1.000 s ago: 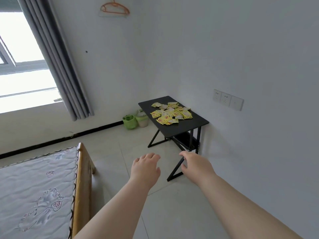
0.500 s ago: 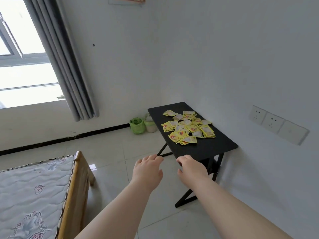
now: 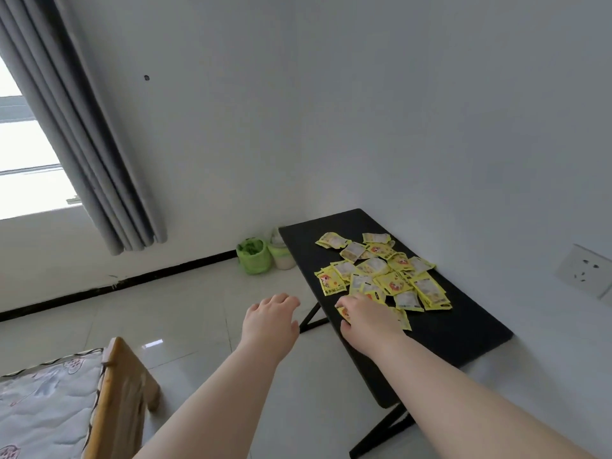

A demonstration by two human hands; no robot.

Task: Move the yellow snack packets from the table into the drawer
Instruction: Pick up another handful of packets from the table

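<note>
Packets (image 3: 381, 276) — apparently under right hand (image 3: 367, 318)

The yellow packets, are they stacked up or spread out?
Spread out: the yellow packets lie loosely scattered, some overlapping, across the black table.

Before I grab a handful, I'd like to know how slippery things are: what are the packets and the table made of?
The packets look like thin printed plastic or foil film: crinkled, with a slight sheen. The table top looks like matte black board, probably laminate, on thin black legs that seem metal.
</note>
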